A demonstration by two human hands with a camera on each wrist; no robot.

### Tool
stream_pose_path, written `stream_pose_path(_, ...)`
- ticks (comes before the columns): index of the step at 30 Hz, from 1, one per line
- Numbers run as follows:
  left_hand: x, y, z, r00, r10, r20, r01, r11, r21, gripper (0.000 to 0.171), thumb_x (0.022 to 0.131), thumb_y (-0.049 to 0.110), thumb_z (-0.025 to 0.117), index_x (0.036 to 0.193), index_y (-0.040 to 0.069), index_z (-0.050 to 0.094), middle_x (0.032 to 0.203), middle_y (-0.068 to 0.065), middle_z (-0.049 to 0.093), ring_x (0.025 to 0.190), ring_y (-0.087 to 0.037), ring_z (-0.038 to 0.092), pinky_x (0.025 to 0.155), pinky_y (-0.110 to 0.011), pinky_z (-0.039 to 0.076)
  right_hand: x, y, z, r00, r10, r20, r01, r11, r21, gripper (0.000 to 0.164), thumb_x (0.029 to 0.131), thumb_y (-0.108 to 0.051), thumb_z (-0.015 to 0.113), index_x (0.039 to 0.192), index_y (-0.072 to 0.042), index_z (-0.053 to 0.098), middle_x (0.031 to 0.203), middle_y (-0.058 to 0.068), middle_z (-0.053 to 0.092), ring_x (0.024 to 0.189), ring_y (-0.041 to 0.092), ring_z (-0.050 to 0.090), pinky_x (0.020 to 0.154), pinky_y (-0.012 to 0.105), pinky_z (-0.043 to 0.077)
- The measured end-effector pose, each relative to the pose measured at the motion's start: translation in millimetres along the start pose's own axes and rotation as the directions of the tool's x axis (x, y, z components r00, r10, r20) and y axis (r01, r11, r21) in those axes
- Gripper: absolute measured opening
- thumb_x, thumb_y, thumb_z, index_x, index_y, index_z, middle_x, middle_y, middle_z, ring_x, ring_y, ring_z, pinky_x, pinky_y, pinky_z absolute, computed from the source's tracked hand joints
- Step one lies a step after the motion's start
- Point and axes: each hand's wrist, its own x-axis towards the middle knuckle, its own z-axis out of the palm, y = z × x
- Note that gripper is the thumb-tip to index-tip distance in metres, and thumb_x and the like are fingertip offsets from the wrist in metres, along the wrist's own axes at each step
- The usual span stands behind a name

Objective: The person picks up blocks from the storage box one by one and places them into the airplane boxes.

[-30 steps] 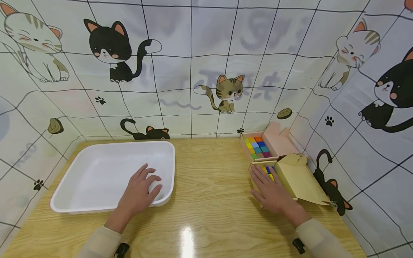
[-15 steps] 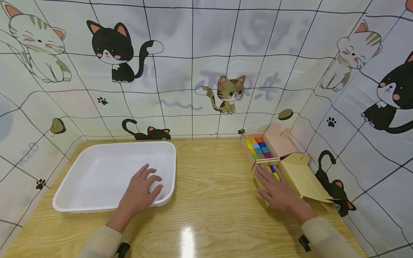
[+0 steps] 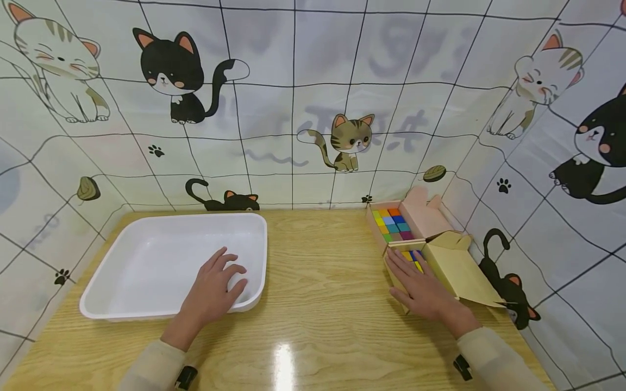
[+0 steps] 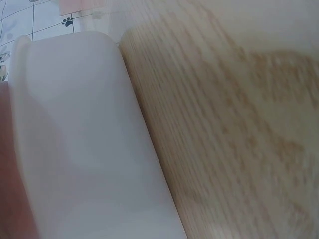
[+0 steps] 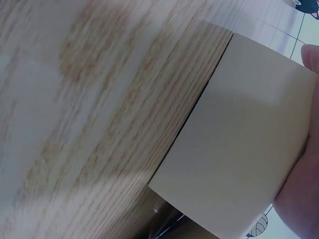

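Observation:
My left hand [image 3: 212, 288] hovers over or rests at the near right corner of a white plastic tray [image 3: 146, 260], its fingers spread and loosely bent, holding nothing. In the left wrist view, the tray's outer wall [image 4: 84, 129] fills the left side. My right hand [image 3: 418, 285] lies over a pale yellow cardboard box [image 3: 401, 247], fingers fairly straight across its near part. Coloured blocks [image 3: 409, 255] show beyond those fingers, and the rest of the contents is hidden. In the right wrist view, the box's plain side [image 5: 234, 134] faces the camera, with part of the hand at its edge.
Behind the yellow box stands a pink box [image 3: 375, 225] with several coloured blocks [image 3: 393, 224]. The yellow lid [image 3: 459, 269] and pink lid [image 3: 425, 214] lie folded back rightward. Wooden table [image 3: 318, 304] separates tray and boxes. A cat-print sheet [image 3: 274, 114] borders the table.
Over the last second my right hand has shifted slightly right, and the yellow box's near end has moved with it. The left hand and tray show no clear change.

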Motion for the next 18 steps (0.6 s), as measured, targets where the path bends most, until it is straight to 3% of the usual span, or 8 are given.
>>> stream_pose_path(2, -0.1, -0.5, 0.1, 1.0, 0.004, -0.002, -0.004, 1.0, 0.001, 0.019, 0.093, 0.029, 0.061, 0.103, 0.016, 0.069, 0.13, -0.013, 0.058, 0.143, -0.037, 0.031, 0.114, -0.058, 0.028, 0.5, -0.5, 0.5, 1.0, -0.007, -0.005, 0.007, 1.0, 0.014, 0.068, 0.096, -0.035, 0.057, 0.151, -0.003, 0.032, 0.16, 0.015, 0.027, 0.149, 0.032, 0.027, 0.125, 0.04, -0.012)
stream_pose_path(4, -0.3, -0.8, 0.2, 1.0, 0.007, -0.004, -0.007, 1.0, 0.002, 0.019, 0.093, 0.029, 0.061, 0.103, 0.016, 0.069, 0.131, -0.013, 0.058, 0.143, -0.037, 0.031, 0.114, -0.057, 0.028, 1.5, -1.8, 0.5, 1.0, -0.008, -0.003, 0.008, 1.0, 0.021, 0.068, 0.097, -0.036, 0.056, 0.151, -0.002, 0.032, 0.161, 0.015, 0.027, 0.149, 0.033, 0.026, 0.125, 0.04, -0.012)
stream_pose_path(9, -0.5, -0.5, 0.0, 1.0, 0.004, -0.004, -0.004, 1.0, -0.007, 0.018, 0.093, 0.029, 0.06, 0.103, 0.016, 0.069, 0.13, -0.013, 0.058, 0.143, -0.037, 0.031, 0.114, -0.058, 0.027, 5.4, -5.8, 0.1, 0.999, 0.027, 0.04, -0.028, 0.999, 0.024, 0.069, 0.099, -0.042, 0.05, 0.152, -0.003, 0.029, 0.162, 0.013, 0.023, 0.151, 0.031, 0.022, 0.122, 0.054, 0.007)
stream_pose_path(18, 0.1, 1.4, 0.3, 1.0, 0.012, -0.019, -0.012, 1.0, -0.003, 0.017, 0.092, 0.027, 0.062, 0.102, 0.016, 0.069, 0.128, -0.013, 0.059, 0.142, -0.037, 0.033, 0.113, -0.058, 0.029, 10.1, -7.5, -2.7, 0.993, 0.077, 0.088, -0.083, 0.995, 0.064, 0.076, 0.098, -0.051, 0.048, 0.154, -0.005, 0.025, 0.163, 0.012, 0.02, 0.151, 0.033, 0.019, 0.121, 0.057, 0.008)
